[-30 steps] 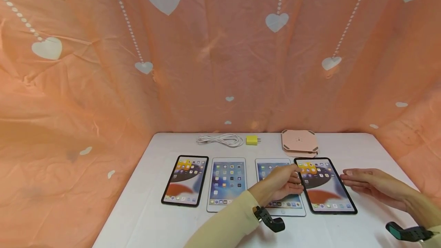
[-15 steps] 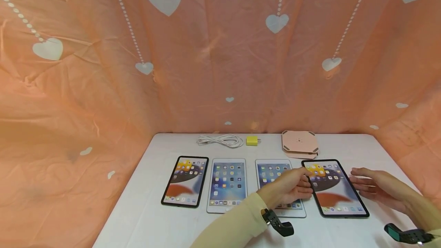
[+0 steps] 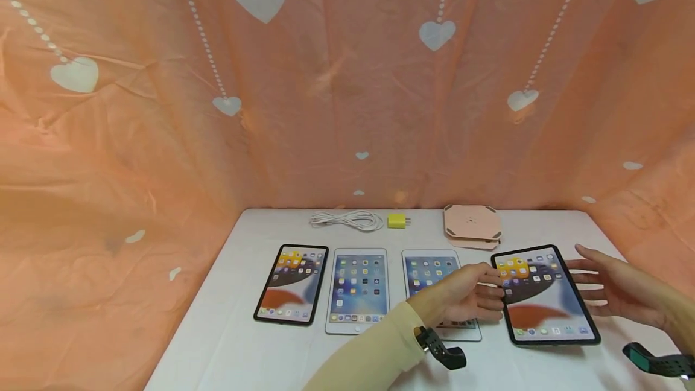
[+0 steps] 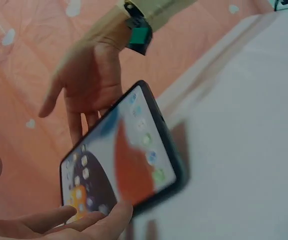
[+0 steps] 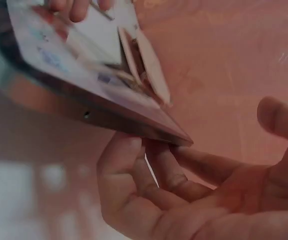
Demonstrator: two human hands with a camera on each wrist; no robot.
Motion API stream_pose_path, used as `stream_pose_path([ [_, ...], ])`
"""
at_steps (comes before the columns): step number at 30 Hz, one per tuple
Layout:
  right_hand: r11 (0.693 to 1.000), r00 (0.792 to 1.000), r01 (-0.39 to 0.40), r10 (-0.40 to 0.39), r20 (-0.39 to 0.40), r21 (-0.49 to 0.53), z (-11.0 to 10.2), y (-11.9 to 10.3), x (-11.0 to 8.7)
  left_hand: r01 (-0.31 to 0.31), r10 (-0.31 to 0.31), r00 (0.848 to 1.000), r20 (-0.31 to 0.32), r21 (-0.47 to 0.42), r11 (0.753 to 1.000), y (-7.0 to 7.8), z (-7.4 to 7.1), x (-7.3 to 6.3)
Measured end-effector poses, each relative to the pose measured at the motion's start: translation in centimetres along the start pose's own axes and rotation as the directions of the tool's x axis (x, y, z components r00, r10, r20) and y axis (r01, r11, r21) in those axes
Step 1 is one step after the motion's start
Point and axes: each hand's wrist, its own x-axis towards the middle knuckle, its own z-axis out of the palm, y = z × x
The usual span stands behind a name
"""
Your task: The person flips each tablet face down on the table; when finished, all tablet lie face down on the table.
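Observation:
A black-rimmed tablet [image 3: 548,300], its screen lit, tilts at the right of the table with a shadow showing beneath it. My right hand [image 3: 624,285] is at its right edge; in the right wrist view the fingers [image 5: 121,172] reach under that edge, while the thumb stands apart. At the opposite edge is my left hand [image 3: 469,291], its fingers [image 4: 108,222] extended along the tablet's side in the left wrist view and its thumb away from it. Below the left hand and partly covered by it lies a white tablet [image 3: 431,267].
Left of these lie another white tablet [image 3: 357,288] and another black-rimmed tablet [image 3: 293,285]. Along the back are a coiled white cable [image 3: 347,220], a yellow plug adapter [image 3: 397,221] and a flat pink stand [image 3: 471,222]. An orange curtain [image 3: 326,107] hangs behind.
The black-rimmed tablet has shifted right, away from the white one, and now tilts up off the table. Both hands have moved right with it, and the right hand's fingers have spread.

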Motion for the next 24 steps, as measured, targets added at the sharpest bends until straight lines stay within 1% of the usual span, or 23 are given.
stream_pose_path([
  [3,0.998,0.999,0.034,-0.033,0.009,-0.044,0.3,-0.7,-0.6,-0.021,0.021,0.998,0.063,-0.005,1.000,1.0,0.8,-0.3],
  [7,0.992,0.997,0.068,-0.065,0.032,-0.103,1.4,-1.8,-1.1,-0.042,0.045,0.990,0.133,-0.022,0.999,2.6,1.8,-0.8],
  [11,0.986,0.993,0.111,-0.105,0.055,-0.125,2.7,-2.8,-1.5,-0.036,0.039,0.982,0.185,-0.019,0.999,4.2,2.4,-1.2],
  [17,0.971,0.981,0.177,-0.162,0.104,-0.160,4.9,-4.2,-1.9,-0.023,0.031,0.972,0.232,-0.035,0.999,6.0,2.6,-1.8],
  [21,0.966,0.979,0.192,-0.175,0.106,-0.173,6.5,-5.2,-2.2,-0.035,0.041,0.971,0.236,-0.028,0.999,6.7,2.5,-2.2],
  [24,0.966,0.976,0.203,-0.187,0.110,-0.163,7.6,-5.8,-2.2,-0.031,0.033,0.973,0.228,-0.016,0.999,7.1,2.3,-2.4],
])
